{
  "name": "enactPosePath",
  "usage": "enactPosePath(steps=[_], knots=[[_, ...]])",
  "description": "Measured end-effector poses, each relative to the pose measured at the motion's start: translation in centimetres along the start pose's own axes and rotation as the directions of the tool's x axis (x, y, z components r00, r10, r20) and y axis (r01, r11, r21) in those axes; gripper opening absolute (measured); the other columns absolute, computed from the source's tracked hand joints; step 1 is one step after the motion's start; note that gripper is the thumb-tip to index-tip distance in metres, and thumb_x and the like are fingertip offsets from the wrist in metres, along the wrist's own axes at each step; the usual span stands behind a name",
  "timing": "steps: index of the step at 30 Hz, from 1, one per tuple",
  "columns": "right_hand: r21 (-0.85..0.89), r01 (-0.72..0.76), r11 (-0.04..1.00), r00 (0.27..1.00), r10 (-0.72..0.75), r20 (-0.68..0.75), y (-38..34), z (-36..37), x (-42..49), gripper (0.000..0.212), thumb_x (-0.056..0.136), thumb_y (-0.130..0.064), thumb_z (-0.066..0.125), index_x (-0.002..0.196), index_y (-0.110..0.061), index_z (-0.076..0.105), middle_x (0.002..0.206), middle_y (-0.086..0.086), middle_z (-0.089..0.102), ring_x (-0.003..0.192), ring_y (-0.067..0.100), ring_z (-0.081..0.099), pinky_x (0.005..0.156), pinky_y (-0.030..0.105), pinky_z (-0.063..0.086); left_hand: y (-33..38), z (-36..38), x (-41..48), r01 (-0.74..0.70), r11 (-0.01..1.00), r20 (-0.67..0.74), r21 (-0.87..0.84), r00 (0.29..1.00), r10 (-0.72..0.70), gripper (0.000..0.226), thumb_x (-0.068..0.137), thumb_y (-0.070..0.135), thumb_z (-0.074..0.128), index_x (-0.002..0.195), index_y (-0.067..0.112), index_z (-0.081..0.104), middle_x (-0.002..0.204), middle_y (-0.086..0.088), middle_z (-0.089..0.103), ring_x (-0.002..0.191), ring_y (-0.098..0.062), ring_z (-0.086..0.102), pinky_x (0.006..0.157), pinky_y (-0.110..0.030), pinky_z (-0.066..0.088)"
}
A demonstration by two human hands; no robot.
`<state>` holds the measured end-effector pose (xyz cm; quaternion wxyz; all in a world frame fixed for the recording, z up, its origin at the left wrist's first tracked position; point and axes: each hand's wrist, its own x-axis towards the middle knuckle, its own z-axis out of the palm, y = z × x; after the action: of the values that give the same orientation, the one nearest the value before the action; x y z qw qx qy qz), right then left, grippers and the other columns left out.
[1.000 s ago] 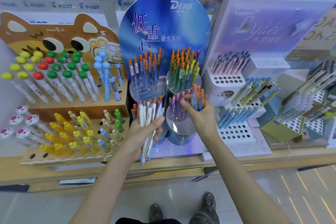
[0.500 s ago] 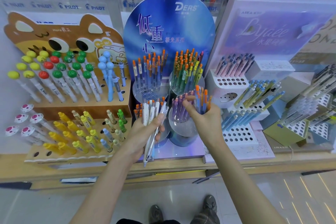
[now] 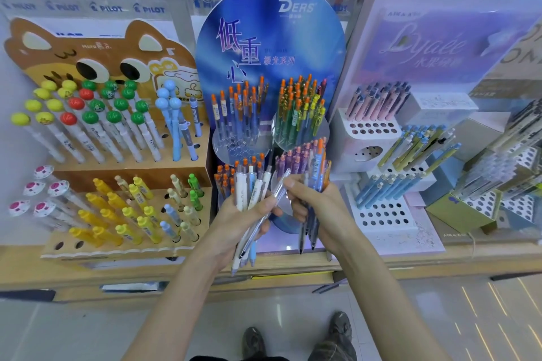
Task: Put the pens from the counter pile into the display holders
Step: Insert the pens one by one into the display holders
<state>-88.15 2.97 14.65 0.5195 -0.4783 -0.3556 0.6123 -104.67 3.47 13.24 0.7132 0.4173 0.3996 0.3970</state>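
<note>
My left hand (image 3: 237, 221) grips a bundle of white and clear pens (image 3: 249, 193) in front of the blue DERS display stand (image 3: 269, 47). My right hand (image 3: 319, 208) holds a bunch of blue pens with orange caps (image 3: 318, 167), and its thumb and forefinger pinch the top of one clear pen (image 3: 277, 189) that slants up out of the left bundle. The two hands meet in front of the stand's lower clear round holders; the purple-pen holder (image 3: 293, 160) shows just behind them. Its upper holders (image 3: 237, 143) carry blue and green pens.
A brown animal-faced wooden stand (image 3: 123, 246) with ball-topped and yellow pens fills the left. White holders with several open holes (image 3: 381, 214) and pastel pens stand on the right, with more boxes beyond. The wooden counter edge (image 3: 440, 258) runs below; my shoes show on the floor.
My right hand has come down and left from the purple-pen holder to the left hand's bundle and now pinches a clear pen there. The left hand stays about where it was.
</note>
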Motion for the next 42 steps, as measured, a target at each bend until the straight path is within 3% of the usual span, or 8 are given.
enactPosePath(steps=[6, 11, 17, 25, 29, 31, 34, 42], knots=[[-0.065, 0.03, 0.997, 1.0, -0.03, 0.007, 0.2, -0.4, -0.4, 0.004, 0.087, -0.015, 0.067, 0.088, -0.011, 0.066, 0.054, 0.001, 0.042, 0.045, 0.013, 0.035, 0.044, 0.023, 0.033, -0.1, 0.1, -0.3, 0.025, 1.0, -0.005, 0.008, 1.0, -0.025, 0.035, 0.075, 0.03, 0.069, 0.101, 0.01, 0.061, 0.077, -0.015, 0.072, 0.045, -0.014, 0.049, 0.041, -0.019, 0.04], [-0.061, 0.061, 0.996, 0.998, -0.061, 0.006, -1.7, -0.8, 1.1, 0.029, 0.086, -0.021, 0.069, 0.105, 0.0, 0.066, 0.051, -0.001, 0.037, 0.043, 0.012, 0.032, 0.042, 0.021, 0.03, -0.1, -0.3, -0.7, 0.054, 0.996, 0.074, 0.065, 0.996, -0.059, 0.025, 0.072, 0.032, 0.074, 0.089, 0.017, 0.064, 0.071, -0.016, 0.068, 0.041, -0.014, 0.045, 0.041, -0.02, 0.038], [-0.427, -0.022, 0.904, 0.961, 0.138, 0.242, -2.3, -0.2, 1.8, 0.015, 0.076, -0.029, 0.079, 0.082, -0.016, 0.076, 0.063, 0.01, 0.054, 0.053, 0.022, 0.037, 0.048, 0.027, 0.03, 0.2, -1.2, -1.2, 0.167, 0.973, 0.129, 0.159, 0.974, -0.188, 0.046, 0.068, 0.033, 0.08, 0.103, 0.01, 0.061, 0.074, -0.018, 0.07, 0.043, -0.015, 0.049, 0.041, -0.021, 0.04], [-0.411, -0.152, 0.899, 0.931, 0.27, 0.245, -1.5, -2.0, 0.9, 0.005, 0.078, -0.023, 0.077, 0.075, -0.027, 0.075, 0.058, -0.002, 0.056, 0.051, 0.01, 0.042, 0.042, 0.02, 0.033, -0.1, -1.0, -0.4, 0.294, 0.924, 0.25, 0.245, 0.901, -0.353, 0.044, 0.069, 0.032, 0.085, 0.105, 0.022, 0.062, 0.078, -0.015, 0.071, 0.07, -0.022, 0.062, 0.05, -0.022, 0.048], [-0.396, -0.174, 0.902, 0.977, 0.209, 0.047, -1.3, -3.3, 0.2, 0.012, 0.076, -0.018, 0.075, 0.067, -0.025, 0.073, 0.062, -0.006, 0.062, 0.054, 0.007, 0.047, 0.045, 0.02, 0.034, -0.7, 0.8, 0.6, 0.309, 0.906, 0.254, 0.29, 0.888, -0.384, 0.044, 0.066, 0.036, 0.086, 0.099, 0.018, 0.063, 0.078, -0.015, 0.07, 0.074, -0.029, 0.054, 0.051, -0.023, 0.049], [-0.247, -0.146, 0.958, 0.988, 0.129, -0.083, -1.0, -4.4, 0.0, 0.015, 0.077, -0.012, 0.073, 0.065, -0.021, 0.071, 0.053, -0.003, 0.055, 0.047, 0.009, 0.043, 0.043, 0.021, 0.033, -1.0, 1.8, 1.2, 0.301, 0.902, 0.251, 0.31, 0.889, -0.383, 0.047, 0.066, 0.038, 0.086, 0.099, 0.015, 0.062, 0.076, -0.013, 0.07, 0.066, -0.023, 0.054, 0.049, -0.022, 0.047], [-0.067, -0.059, 0.996, 0.97, 0.042, -0.241, -1.7, -6.7, -0.1, 0.011, 0.08, -0.007, 0.071, 0.071, -0.012, 0.066, 0.047, 0.0, 0.039, 0.04, 0.015, 0.034, 0.043, 0.025, 0.03, -1.5, 3.2, 1.9, 0.267, 0.895, 0.259, 0.358, 0.892, -0.37, 0.044, 0.068, 0.039, 0.082, 0.094, 0.011, 0.06, 0.073, -0.01, 0.069, 0.05, -0.012, 0.05, 0.045, -0.021, 0.043], [-0.01, 0.123, 0.992, 0.884, -0.114, -0.454, -5.7, -13.6, -0.9, 0.011, 0.086, -0.007, 0.066, 0.076, -0.01, 0.063, 0.061, 0.005, 0.049, 0.039, 0.013, 0.032, 0.042, 0.026, 0.028, -3.3, 6.3, 4.0, 0.272, 0.899, 0.187, 0.342, 0.919, -0.348, 0.038, 0.071, 0.041, 0.074, 0.09, 0.011, 0.059, 0.071, -0.003, 0.069, 0.047, -0.008, 0.049, 0.045, -0.02, 0.042]])
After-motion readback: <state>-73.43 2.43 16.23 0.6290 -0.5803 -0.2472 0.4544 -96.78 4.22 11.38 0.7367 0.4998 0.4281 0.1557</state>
